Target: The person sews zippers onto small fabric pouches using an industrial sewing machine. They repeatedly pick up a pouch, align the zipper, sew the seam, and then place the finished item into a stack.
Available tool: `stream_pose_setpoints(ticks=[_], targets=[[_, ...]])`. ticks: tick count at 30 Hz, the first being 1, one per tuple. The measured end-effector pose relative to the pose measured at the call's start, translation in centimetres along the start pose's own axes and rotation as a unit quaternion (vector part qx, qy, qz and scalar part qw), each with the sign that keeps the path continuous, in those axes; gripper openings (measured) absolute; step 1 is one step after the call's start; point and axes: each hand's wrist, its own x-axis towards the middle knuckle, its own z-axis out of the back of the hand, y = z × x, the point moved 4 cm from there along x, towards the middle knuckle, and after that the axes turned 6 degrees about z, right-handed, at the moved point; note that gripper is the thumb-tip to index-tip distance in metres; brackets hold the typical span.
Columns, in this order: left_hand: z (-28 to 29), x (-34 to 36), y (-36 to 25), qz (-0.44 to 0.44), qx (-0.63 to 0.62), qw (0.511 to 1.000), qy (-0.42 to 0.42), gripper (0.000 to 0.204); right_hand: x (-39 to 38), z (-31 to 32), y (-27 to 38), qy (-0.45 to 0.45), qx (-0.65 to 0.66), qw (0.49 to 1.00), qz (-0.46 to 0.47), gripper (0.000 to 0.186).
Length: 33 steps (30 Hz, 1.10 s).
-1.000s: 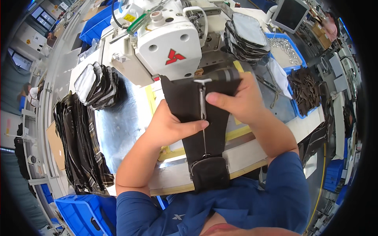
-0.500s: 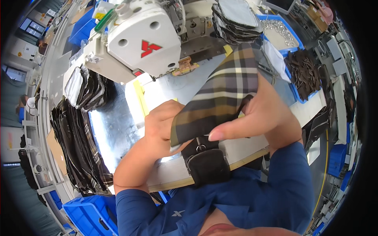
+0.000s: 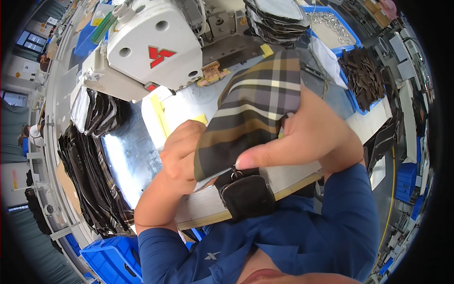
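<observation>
A plaid fabric piece (image 3: 253, 102) in brown, black, grey and white is stretched between my two hands above the table's front part. My left hand (image 3: 180, 154) is closed on its lower left edge, with the fingertips hidden behind the cloth. On the right side, my right hand (image 3: 302, 135) grips the fabric, thumb pressed along its near edge and the other fingers underneath. Pale backing shows at the lower left corner. Just below the thumb sits a small black zippered pouch (image 3: 248, 196) with a metal ring, against my front.
Beyond the cloth stands a white sewing machine (image 3: 151, 52). Stacked padded pieces (image 3: 276, 21) lie behind, dark plaid panels (image 3: 87, 180) to the left. At right, blue trays hold metal rings (image 3: 326, 23) and dark brown strips (image 3: 362, 78). A blue crate (image 3: 111, 260) stands lower left.
Both hands and the plaid fabric have shifted slightly left in the view. The sewing machine also appears farther left and higher, as the view has turned. The grip looks the same.
</observation>
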Motion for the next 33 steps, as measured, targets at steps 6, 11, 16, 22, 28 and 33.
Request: stream_pose_setpoints(ticks=[6,11,16,22,28,33], targets=[[0.2,-0.1,-1.0,0.011,0.063,0.998,-0.022,0.035,0.1,0.1,-0.9,0.014,0.031,0.988,-0.152,0.049],[1.2,-0.9,-1.5,0.147,0.132,0.969,-0.146,0.036,0.3,-0.8,-2.7,-0.043,0.033,0.997,-0.060,0.044],[1.7,-0.3,-5.0,-0.086,0.341,0.930,-0.103,0.036,0.7,-0.5,-2.1,0.024,-0.063,0.995,-0.076,0.046],[0.6,-0.2,-5.5,-0.099,0.380,0.919,-0.033,0.029,0.6,-0.8,-1.6,0.007,-0.117,0.993,0.015,0.047],[0.2,-0.2,-5.4,-0.119,0.369,0.920,-0.050,0.025,0.5,-1.3,-0.5,-0.004,-0.149,0.981,0.123,0.037],[0.3,-0.5,-6.5,-0.050,0.380,0.923,0.024,0.036,-0.7,-2.2,-0.2,-0.015,-0.253,0.951,0.180,0.036]])
